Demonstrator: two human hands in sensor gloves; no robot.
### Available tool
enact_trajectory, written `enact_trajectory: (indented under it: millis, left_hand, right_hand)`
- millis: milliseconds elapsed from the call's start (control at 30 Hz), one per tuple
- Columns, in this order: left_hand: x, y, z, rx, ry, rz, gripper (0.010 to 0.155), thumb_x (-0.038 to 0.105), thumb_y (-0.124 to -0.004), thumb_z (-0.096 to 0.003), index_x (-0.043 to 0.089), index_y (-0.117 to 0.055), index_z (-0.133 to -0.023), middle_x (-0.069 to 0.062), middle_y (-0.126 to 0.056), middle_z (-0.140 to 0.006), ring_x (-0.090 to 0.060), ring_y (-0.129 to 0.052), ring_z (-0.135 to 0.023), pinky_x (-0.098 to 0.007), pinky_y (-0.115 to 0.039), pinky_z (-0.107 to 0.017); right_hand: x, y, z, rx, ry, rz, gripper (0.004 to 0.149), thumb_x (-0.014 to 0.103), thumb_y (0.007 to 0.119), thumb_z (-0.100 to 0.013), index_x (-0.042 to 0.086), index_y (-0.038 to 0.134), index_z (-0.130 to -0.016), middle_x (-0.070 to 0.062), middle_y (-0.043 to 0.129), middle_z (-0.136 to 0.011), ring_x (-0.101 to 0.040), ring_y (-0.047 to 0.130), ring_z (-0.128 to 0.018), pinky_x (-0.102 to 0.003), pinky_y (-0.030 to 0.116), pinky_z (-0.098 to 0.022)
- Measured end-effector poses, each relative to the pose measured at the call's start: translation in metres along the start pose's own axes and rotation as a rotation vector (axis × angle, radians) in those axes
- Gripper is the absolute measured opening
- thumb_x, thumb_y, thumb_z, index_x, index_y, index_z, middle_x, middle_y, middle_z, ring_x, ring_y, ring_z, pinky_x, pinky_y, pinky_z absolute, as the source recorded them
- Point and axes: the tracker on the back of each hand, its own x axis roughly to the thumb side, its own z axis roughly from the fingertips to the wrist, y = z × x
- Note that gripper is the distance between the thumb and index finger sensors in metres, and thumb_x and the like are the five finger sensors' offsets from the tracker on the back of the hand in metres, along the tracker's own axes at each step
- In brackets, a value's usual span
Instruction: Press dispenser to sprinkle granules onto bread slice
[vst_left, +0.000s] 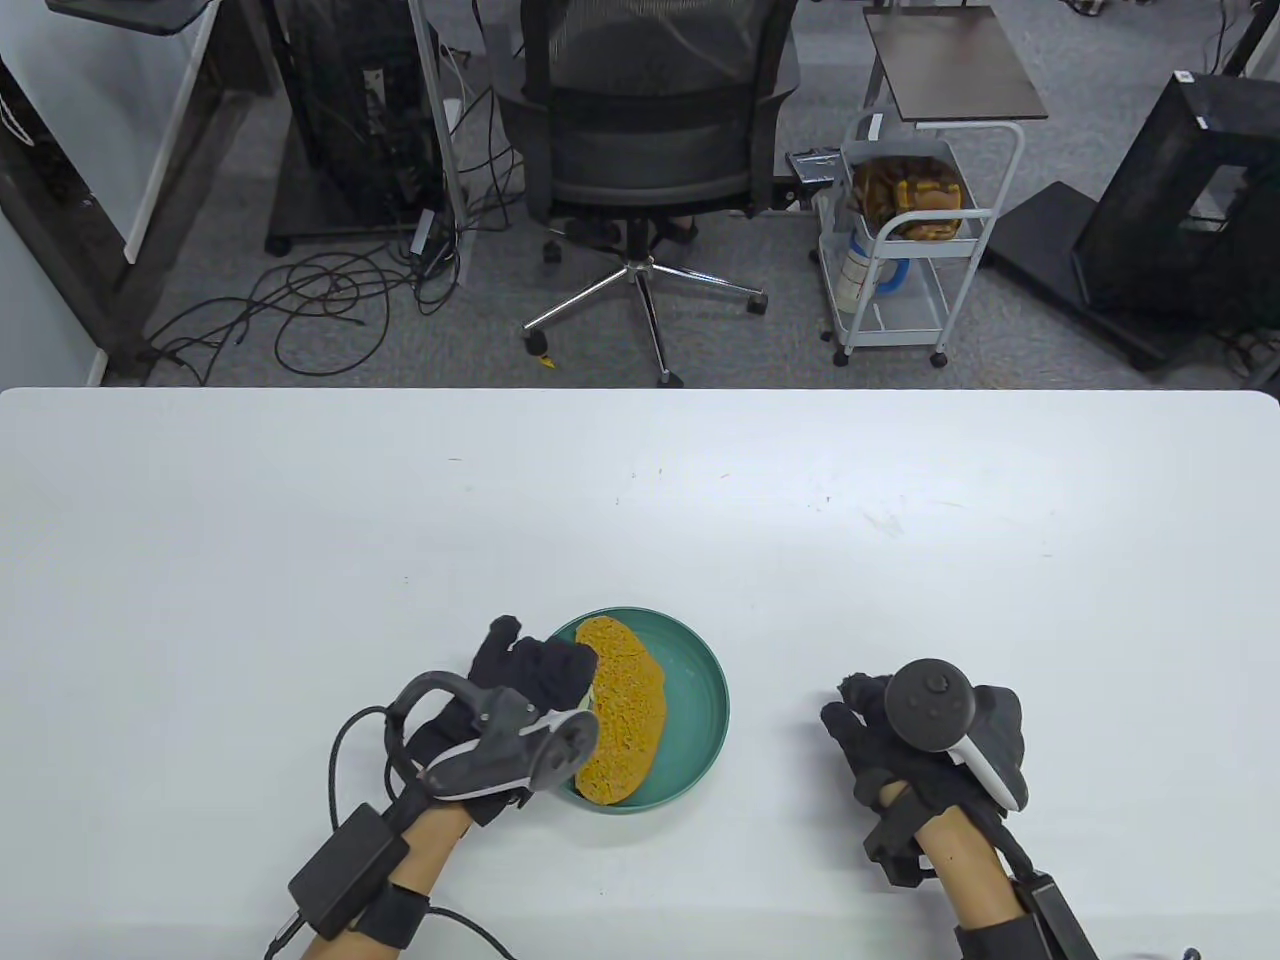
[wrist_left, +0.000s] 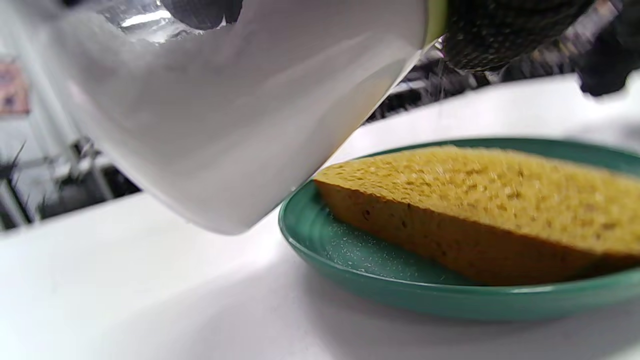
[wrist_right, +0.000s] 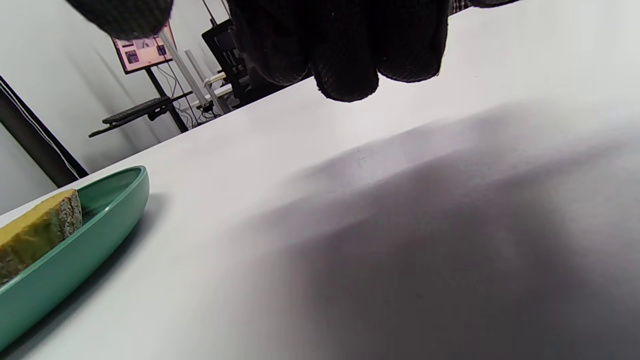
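Left hand (vst_left: 520, 690) grips the white dispenser (wrist_left: 240, 110), fingers curled round its body, holding it tilted over the near rim of the green plate (vst_left: 700, 700). Right hand (vst_left: 900, 740) rests on the worktop (vst_left: 640, 500) well apart from the plate, fingers loosely curled, holding nothing. Bread slice (vst_left: 620, 710) lies flat on the plate; fine grains already dot the plate beside it. Judgement: dispenser appears smooth, rigid plastic, light, possibly slippery under gloves; best held round the barrel, pressing from the top end.
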Motion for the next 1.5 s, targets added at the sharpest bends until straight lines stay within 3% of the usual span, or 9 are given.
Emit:
enact_trajectory:
  millis: [167,467,700,933,1200,1267,1333,1500]
  left_hand:
    - [-0.043,-0.007,0.029,0.148,0.176,0.321,0.079,0.06,-0.081,-0.0492,0.024,-0.042,-0.107,-0.009,-0.063,-0.109,-0.029,-0.079,-0.103,-0.059,-0.042,-0.087]
    - [-0.1,-0.048,0.051,0.229,0.451,0.779,0.079,0.058,-0.084,-0.0506,0.021,-0.044,-0.107,-0.013,-0.063,-0.107,-0.033,-0.079,-0.1,-0.061,-0.039,-0.086]
    - [-0.112,-0.068,0.049,0.205,0.514,0.857,0.079,0.056,-0.084,-0.0515,0.022,-0.04,-0.108,-0.012,-0.059,-0.11,-0.033,-0.075,-0.103,-0.062,-0.036,-0.086]
    - [-0.11,-0.077,0.045,0.178,0.527,0.857,0.08,0.056,-0.085,-0.0511,0.023,-0.041,-0.109,-0.01,-0.061,-0.112,-0.031,-0.076,-0.107,-0.058,-0.035,-0.087]
    - [-0.113,-0.084,0.045,0.132,0.515,0.927,0.082,0.058,-0.082,-0.0514,0.024,-0.034,-0.11,-0.011,-0.053,-0.114,-0.033,-0.067,-0.111,-0.062,-0.03,-0.085]
    - [-0.112,-0.083,0.044,0.108,0.498,0.931,0.091,0.057,-0.081,-0.0517,0.022,-0.022,-0.112,-0.014,-0.04,-0.118,-0.037,-0.055,-0.115,-0.064,-0.024,-0.084]
    - [-0.112,-0.068,0.047,0.062,0.454,0.926,0.107,0.059,-0.081,-0.0504,0.025,0.002,-0.109,-0.015,-0.011,-0.12,-0.038,-0.028,-0.119,-0.066,-0.012,-0.081]
    - [-0.115,-0.013,0.068,0.172,0.426,0.756,0.103,0.062,-0.077,-0.0509,0.031,-0.001,-0.112,-0.011,-0.002,-0.121,-0.036,-0.013,-0.12,-0.065,-0.001,-0.079]
  right_hand:
    - [0.003,0.003,0.0,0.007,-0.013,0.02,0.058,0.043,0.072,-0.045,0.005,0.071,-0.088,-0.026,0.077,-0.095,-0.057,0.067,-0.089,-0.076,0.041,-0.066]
    - [0.005,0.008,0.0,0.022,-0.008,0.023,0.058,0.043,0.072,-0.045,0.005,0.071,-0.089,-0.026,0.076,-0.095,-0.057,0.067,-0.09,-0.076,0.04,-0.066]
    - [-0.001,0.009,-0.002,0.026,0.018,0.013,0.058,0.043,0.072,-0.045,0.005,0.071,-0.089,-0.027,0.076,-0.095,-0.057,0.066,-0.09,-0.076,0.04,-0.066]
    - [-0.001,0.009,-0.002,0.031,0.012,0.018,0.058,0.043,0.072,-0.045,0.005,0.071,-0.089,-0.027,0.076,-0.095,-0.057,0.067,-0.09,-0.076,0.04,-0.066]
    - [-0.002,0.01,-0.002,0.037,0.015,0.013,0.059,0.043,0.072,-0.045,0.005,0.07,-0.089,-0.027,0.076,-0.095,-0.057,0.067,-0.09,-0.076,0.04,-0.066]
    - [-0.002,0.008,-0.002,0.033,0.015,0.006,0.058,0.043,0.072,-0.045,0.005,0.07,-0.089,-0.027,0.076,-0.095,-0.057,0.067,-0.09,-0.076,0.04,-0.066]
    - [-0.002,0.004,-0.001,0.021,0.015,-0.013,0.059,0.043,0.072,-0.045,0.005,0.07,-0.089,-0.027,0.075,-0.096,-0.057,0.066,-0.09,-0.077,0.039,-0.066]
    - [-0.003,-0.007,0.0,-0.033,-0.004,-0.012,0.059,0.042,0.072,-0.045,0.005,0.07,-0.09,-0.028,0.074,-0.096,-0.058,0.065,-0.09,-0.077,0.038,-0.066]
